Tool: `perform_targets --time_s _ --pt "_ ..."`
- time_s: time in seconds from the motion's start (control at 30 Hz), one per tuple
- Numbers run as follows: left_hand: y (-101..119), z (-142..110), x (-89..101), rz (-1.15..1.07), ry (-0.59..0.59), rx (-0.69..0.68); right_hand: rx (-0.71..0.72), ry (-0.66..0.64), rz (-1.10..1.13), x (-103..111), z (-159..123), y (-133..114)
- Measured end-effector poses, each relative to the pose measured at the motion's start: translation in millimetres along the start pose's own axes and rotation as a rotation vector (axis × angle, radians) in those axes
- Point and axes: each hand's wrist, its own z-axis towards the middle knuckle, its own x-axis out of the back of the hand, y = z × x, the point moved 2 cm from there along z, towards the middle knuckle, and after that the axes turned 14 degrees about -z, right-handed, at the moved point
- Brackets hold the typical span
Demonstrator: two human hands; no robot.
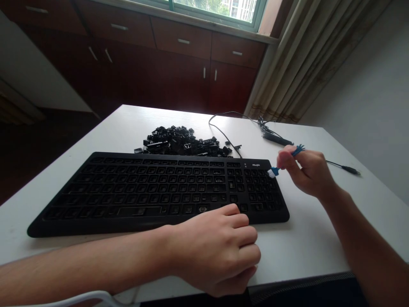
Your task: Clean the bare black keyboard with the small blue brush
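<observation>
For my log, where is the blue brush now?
In the head view, the brush is right of centre, held in the right hand, its white bristles near the upper right corner of the keyboard.

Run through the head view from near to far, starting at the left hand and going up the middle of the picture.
Left hand → black keyboard → pile of loose keycaps → dark red cabinets → window.
</observation>
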Motion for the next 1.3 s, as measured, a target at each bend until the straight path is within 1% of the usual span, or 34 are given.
perform_targets --time_s 0.07,0.1,0.13,0.23,0.3,0.33,0.43,0.5,0.57,0.63,0.7,0.77,0.87,0.93,1.0,1.1,1.17,1.2,1.3 --pt "-0.1 0.2 -0.1 -0.001 -0.002 0.002 0.045 -0.069 -0.028 -1.3 -0.6 -0.1" --pt "0.0 0.3 -0.1 -0.003 -0.004 0.003 0.053 -0.08 -0.038 -1.2 -1.3 0.1" --pt "0.0 0.4 0.0 -0.004 -0.006 0.003 0.047 -0.071 -0.041 -0.6 -2.1 0.5" --pt "0.2 0.5 0.1 -0.009 -0.007 0.001 -0.022 0.026 0.003 2.6 -3.0 1.7" --pt "0.1 0.5 0.2 -0.008 -0.007 0.002 -0.053 0.045 0.05 3.2 -2.2 1.7" --pt "0.1 0.6 0.3 -0.007 -0.005 0.002 -0.048 0.022 0.068 2.7 -1.4 1.3" --pt "-0.1 0.7 0.5 -0.006 -0.01 -0.001 -0.012 -0.117 0.109 0.1 -0.3 0.9" --pt "0.0 0.6 0.7 -0.006 -0.013 -0.002 -0.013 -0.175 0.132 -0.9 -1.3 1.9" --pt "0.1 0.4 0.9 -0.006 -0.014 -0.002 -0.054 -0.17 0.192 -1.0 -2.8 3.9" --pt "0.1 0.3 0.8 -0.005 -0.012 -0.001 -0.104 -0.144 0.308 -1.3 -3.9 5.7" --pt "-0.1 0.2 0.4 -0.004 -0.011 -0.001 -0.122 -0.154 0.399 -2.6 -4.0 6.1" --pt "-0.4 0.2 0.1 -0.005 -0.009 0.0 -0.087 -0.205 0.366 -4.3 -3.2 4.9" --pt "-0.5 0.0 0.0 -0.007 -0.01 -0.002 -0.027 -0.266 0.227 -5.4 -2.0 2.1" --pt "-0.2 -0.1 0.1 -0.007 -0.011 -0.004 -0.072 -0.288 0.264 -4.2 -1.6 1.3" --pt "-0.1 -0.2 0.0 -0.005 -0.01 -0.003 -0.177 -0.342 0.421 -2.1 -1.9 1.4" --pt "0.0 0.1 -0.1 -0.004 -0.005 -0.002 -0.32 -0.525 0.623 0.8 -3.7 3.3" --pt "0.0 0.4 0.1 -0.004 -0.005 -0.001 -0.378 -0.653 0.659 1.8 -5.1 6.7" --pt "0.0 0.6 0.3 -0.004 -0.006 -0.001 -0.403 -0.693 0.66 2.0 -5.7 9.2" --pt "0.4 1.3 1.3 -0.002 -0.013 0.0 -0.463 -0.758 0.658 0.4 -6.6 16.4"
